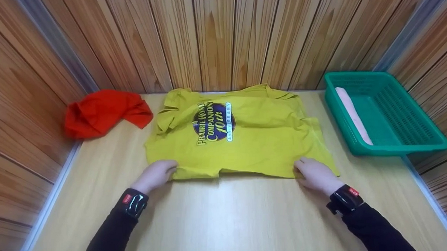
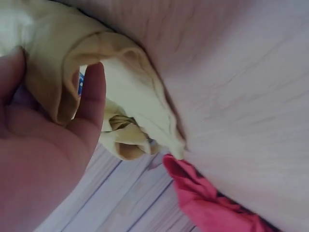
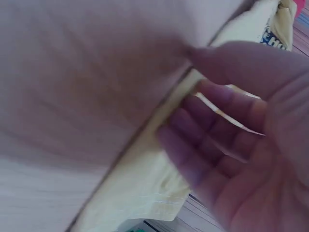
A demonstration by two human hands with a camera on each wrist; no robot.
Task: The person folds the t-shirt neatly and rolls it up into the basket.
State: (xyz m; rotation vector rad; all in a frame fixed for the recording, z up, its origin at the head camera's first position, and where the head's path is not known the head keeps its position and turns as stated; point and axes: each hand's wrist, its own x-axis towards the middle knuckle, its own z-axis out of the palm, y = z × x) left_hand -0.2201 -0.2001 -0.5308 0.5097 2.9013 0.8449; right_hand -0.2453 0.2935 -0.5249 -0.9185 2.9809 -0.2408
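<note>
Dark sleeves are seen nearest the camera, cut off by the bottom edge of the frame. Most of the lower frame is taken up by a pale wooden table, on which a yellow T-shirt is spread across the centre, its surface creased and its upper edge bunched. At the right of the frame a green basket is set; at the left, a red cloth is left crumpled against the wall. By the left hand, the shirt's near edge is pinched between thumb and fingers and slightly lifted. With the right hand, the near edge is only touched: its fingers are loosely bent, the thumb held apart, no cloth visibly gripped. Inside the basket, one pale, narrow bundle is laid along the left side.

The work is judged to be partly done: one item appears to have been put away, the shirt is not yet made compact, and the red cloth seems to be left untouched.
</note>
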